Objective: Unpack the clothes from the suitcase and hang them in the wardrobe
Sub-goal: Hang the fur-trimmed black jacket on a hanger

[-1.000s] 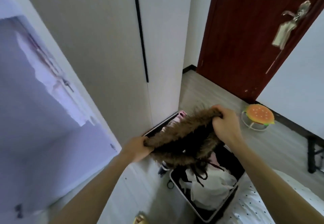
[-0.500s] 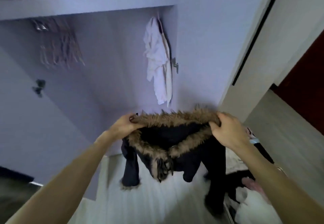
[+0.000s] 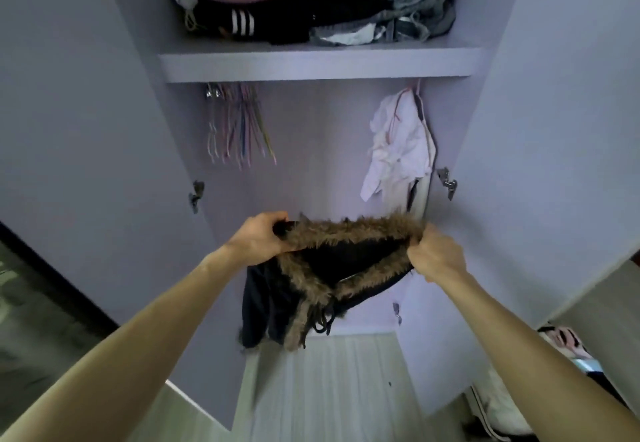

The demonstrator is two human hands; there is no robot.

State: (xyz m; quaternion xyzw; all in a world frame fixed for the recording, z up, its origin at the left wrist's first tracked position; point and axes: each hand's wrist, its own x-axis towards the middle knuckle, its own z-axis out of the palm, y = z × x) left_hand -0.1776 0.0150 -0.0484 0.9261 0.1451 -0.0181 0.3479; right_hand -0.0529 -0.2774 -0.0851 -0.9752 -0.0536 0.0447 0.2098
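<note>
A black jacket with a brown fur-trimmed hood [image 3: 332, 261] hangs spread between my hands in front of the open wardrobe [image 3: 311, 67]. My left hand [image 3: 259, 239] grips the left end of the fur collar. My right hand [image 3: 436, 256] grips its right end. The sleeves dangle below, above the wardrobe floor. A bunch of bare wire hangers [image 3: 239, 123] hangs under the shelf at the left. A white garment [image 3: 398, 150] hangs on a hanger at the right. The suitcase [image 3: 568, 372] shows at the lower right, partly hidden by my right arm.
Folded and crumpled clothes [image 3: 311, 1] fill the top shelf. Both wardrobe doors stand open, the left door [image 3: 86, 164] and the right door [image 3: 554, 130] flanking me. Pale floorboards [image 3: 332, 389] lie below the jacket.
My view swung from the suitcase and red door to face the wardrobe. Both hands lifted the jacket out and hold it up higher in front of the hanging space.
</note>
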